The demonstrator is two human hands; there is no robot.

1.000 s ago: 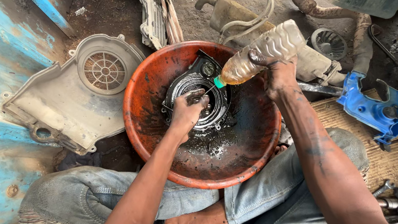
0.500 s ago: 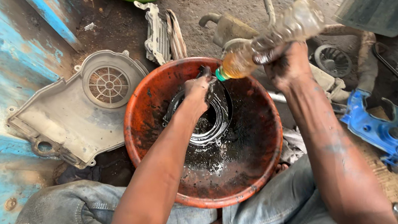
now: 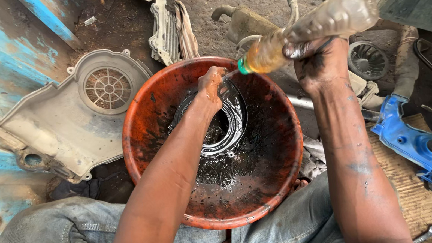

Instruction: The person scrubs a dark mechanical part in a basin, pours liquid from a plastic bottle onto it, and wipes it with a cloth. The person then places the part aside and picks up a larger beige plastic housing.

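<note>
We hold the round black engine part tilted inside the orange basin between our knees, our left hand clamped on its upper rim. Our right hand is closed around the plastic bottle, tipped toward the part. We judge that oily fingers could slip, so the part may drop and splash dirty liquid over the basin edge.

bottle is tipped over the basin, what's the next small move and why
Probably tilt the bottle a little lower. The right hand holds it neck-down over the orange basin, with yellow liquid gathered at the green neck. The left hand grips the tilted round metal part, which looks wet and dark.
</note>
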